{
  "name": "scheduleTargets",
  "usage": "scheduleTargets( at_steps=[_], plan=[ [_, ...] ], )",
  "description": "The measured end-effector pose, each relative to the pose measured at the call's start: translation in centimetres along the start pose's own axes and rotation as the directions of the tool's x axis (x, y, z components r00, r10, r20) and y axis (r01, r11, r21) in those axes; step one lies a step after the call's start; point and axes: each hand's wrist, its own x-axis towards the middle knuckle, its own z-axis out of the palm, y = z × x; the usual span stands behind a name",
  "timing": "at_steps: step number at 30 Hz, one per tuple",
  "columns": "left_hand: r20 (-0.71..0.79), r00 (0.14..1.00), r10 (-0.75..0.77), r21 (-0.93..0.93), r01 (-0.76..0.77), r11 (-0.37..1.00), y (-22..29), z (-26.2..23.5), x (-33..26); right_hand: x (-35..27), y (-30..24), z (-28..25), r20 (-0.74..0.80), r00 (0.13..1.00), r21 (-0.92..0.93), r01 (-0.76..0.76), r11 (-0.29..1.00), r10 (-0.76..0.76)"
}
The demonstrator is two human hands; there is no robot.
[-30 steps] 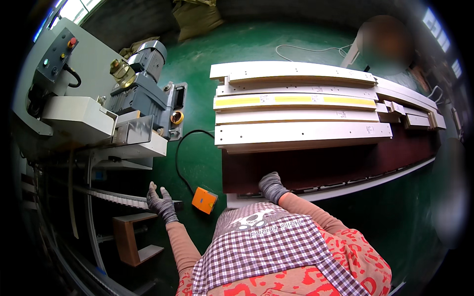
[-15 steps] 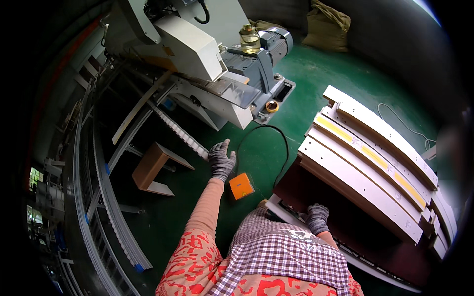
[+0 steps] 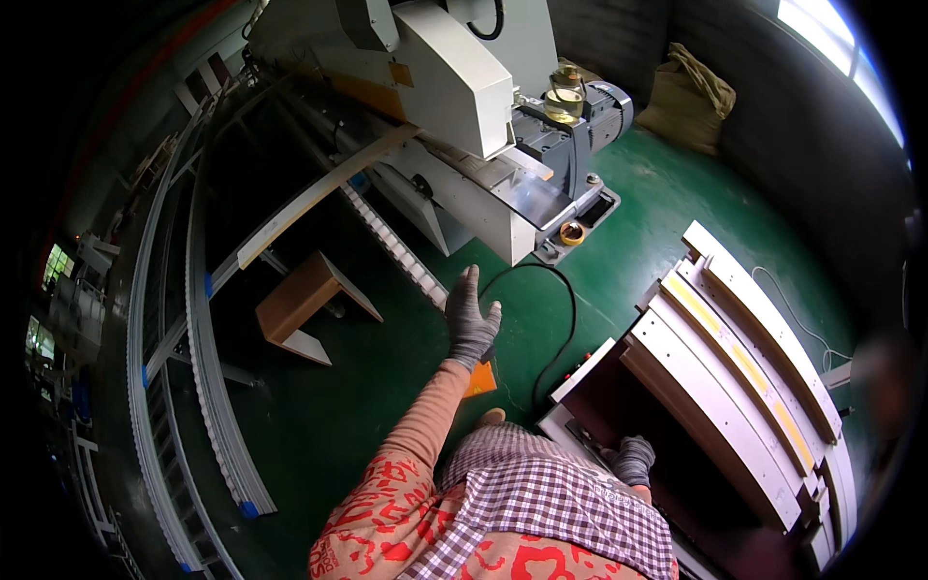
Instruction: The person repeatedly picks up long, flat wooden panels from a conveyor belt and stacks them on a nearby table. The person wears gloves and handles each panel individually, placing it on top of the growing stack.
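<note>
Now, left hand (image 3: pixel 471 330) partly hiding orange box (image 3: pixel 481 382), previously unobstructed

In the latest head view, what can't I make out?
All in the head view:
- Orange box: partly hidden behind the left hand.
- Right hand: fingers unclear against the dark tabletop; whether they grip anything can't be told.
- Pale machine: top cut off by the upper edge.
- Shape at far right: too blurred to identify.
</note>
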Motion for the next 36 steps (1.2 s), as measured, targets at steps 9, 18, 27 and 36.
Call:
scheduleTargets(
  at_steps=[9,18,27,36],
  plan=[
    [-0.187,0.947,-0.263,0.538,0.322,0.779,-15.6,-13.4,13.5,1.1,-0.7,0.2,0.114,0.982,-0.069,-0.143,0.987,0.15],
    [0.159,0.718,-0.678,0.833,0.271,0.482,-30.0,-17.1,21.3,0.2,-4.2,-3.6,0.195,0.925,-0.124,-0.307,0.944,0.326],
    [0.344,0.765,-0.544,0.711,0.165,0.683,-29.0,-16.9,16.3,0.1,-4.6,-3.6,0.214,0.905,-0.025,-0.37,0.929,0.367],
    [0.469,0.766,-0.44,0.396,0.263,0.88,-24.3,-23.8,1.5,-3.1,-6.5,-5.5,0.146,0.941,0.301,-0.336,0.892,0.305]
  ],
)
